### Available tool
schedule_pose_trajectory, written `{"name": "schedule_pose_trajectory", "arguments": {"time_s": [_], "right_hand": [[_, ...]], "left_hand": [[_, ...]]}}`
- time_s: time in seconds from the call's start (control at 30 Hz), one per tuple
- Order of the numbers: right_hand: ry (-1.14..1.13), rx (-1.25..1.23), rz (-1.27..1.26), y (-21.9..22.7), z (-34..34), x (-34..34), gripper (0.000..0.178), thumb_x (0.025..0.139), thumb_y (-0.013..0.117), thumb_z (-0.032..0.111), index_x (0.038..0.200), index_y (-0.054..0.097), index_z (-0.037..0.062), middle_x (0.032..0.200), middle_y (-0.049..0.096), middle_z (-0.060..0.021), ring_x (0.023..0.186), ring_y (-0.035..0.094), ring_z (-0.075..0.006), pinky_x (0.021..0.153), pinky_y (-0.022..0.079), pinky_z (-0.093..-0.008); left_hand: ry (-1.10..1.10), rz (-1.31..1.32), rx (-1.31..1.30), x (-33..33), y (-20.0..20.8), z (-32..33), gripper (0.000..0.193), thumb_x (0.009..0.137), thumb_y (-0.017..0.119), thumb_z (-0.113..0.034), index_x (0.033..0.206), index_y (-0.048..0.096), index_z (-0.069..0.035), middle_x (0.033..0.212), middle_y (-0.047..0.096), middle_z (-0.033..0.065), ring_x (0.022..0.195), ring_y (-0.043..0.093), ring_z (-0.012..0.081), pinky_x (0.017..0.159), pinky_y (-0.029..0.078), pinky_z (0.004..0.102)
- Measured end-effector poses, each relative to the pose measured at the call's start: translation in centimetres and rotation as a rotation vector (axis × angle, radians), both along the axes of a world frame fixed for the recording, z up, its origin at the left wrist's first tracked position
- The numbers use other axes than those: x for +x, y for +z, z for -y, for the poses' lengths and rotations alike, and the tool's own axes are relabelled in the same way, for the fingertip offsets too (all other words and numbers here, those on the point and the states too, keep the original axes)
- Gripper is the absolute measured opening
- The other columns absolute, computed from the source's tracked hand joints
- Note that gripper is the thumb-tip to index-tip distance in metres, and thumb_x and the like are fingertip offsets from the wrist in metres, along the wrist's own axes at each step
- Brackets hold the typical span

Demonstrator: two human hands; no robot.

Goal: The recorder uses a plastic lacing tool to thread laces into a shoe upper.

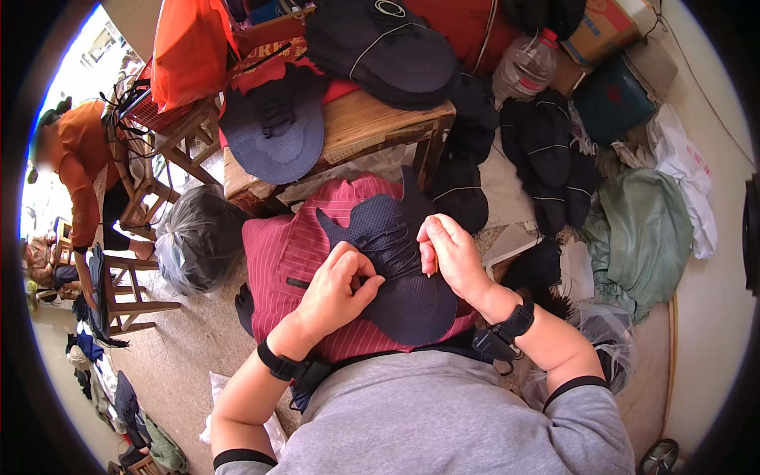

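A dark navy mesh ear bonnet [416, 305], with two pointed ear-like ends, lies across my lap on a red pinstriped cloth [273, 249]. Loose dark threads cross its middle. My left hand [340, 285] rests at its left side, fingers curled and thumb close to the index finger; whether it grips the mesh or a thread is hidden. Above the right side of the piece, my right hand [451, 253] is closed, fingertips pinched together. What sits in that pinch is too small to make out. Both wrists wear black straps.
Ahead stands a wooden bench [356, 131] with a similar navy piece [277, 127] and a tied dark stack [384, 55]. More tied bundles [546, 158] lie right, near a green sack [645, 229]. At left are a stuffed plastic bag [198, 237], a stool [127, 293] and another person [83, 166].
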State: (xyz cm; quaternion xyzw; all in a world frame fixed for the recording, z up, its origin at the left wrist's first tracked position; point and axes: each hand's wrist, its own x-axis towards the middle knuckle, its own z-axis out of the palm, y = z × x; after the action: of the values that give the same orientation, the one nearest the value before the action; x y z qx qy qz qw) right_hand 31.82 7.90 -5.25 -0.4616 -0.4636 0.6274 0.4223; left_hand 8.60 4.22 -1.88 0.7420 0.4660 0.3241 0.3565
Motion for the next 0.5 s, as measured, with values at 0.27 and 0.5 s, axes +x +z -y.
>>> {"name": "schedule_pose_trajectory", "arguments": {"time_s": [0.27, 0.5], "right_hand": [[0.071, -0.131, -0.179, 0.7, -0.6, 0.9, 0.028, 0.110, 0.049, 0.027, 0.096, 0.057, 0.0049, 0.074, 0.054, 0.0014, 0.062, 0.054, -0.0059, 0.053, 0.044, -0.0213], [0.246, 0.216, 0.263, 1.9, -0.9, 1.9, 0.011, 0.093, 0.071, 0.008, 0.101, 0.064, 0.0055, 0.080, 0.054, 0.0053, 0.069, 0.048, -0.0033, 0.062, 0.044, -0.0217]], "left_hand": [[0.246, 0.095, -0.094, -0.4, -2.4, 1.4, 0.029, 0.084, 0.079, -0.002, 0.102, 0.057, -0.004, 0.091, 0.054, 0.0033, 0.073, 0.054, 0.0097, 0.065, 0.048, 0.0253], [0.185, 0.115, -0.166, -0.9, -2.5, 1.0, 0.039, 0.081, 0.085, -0.009, 0.104, 0.054, -0.004, 0.091, 0.051, 0.0027, 0.074, 0.053, 0.0098, 0.065, 0.048, 0.0250]]}}
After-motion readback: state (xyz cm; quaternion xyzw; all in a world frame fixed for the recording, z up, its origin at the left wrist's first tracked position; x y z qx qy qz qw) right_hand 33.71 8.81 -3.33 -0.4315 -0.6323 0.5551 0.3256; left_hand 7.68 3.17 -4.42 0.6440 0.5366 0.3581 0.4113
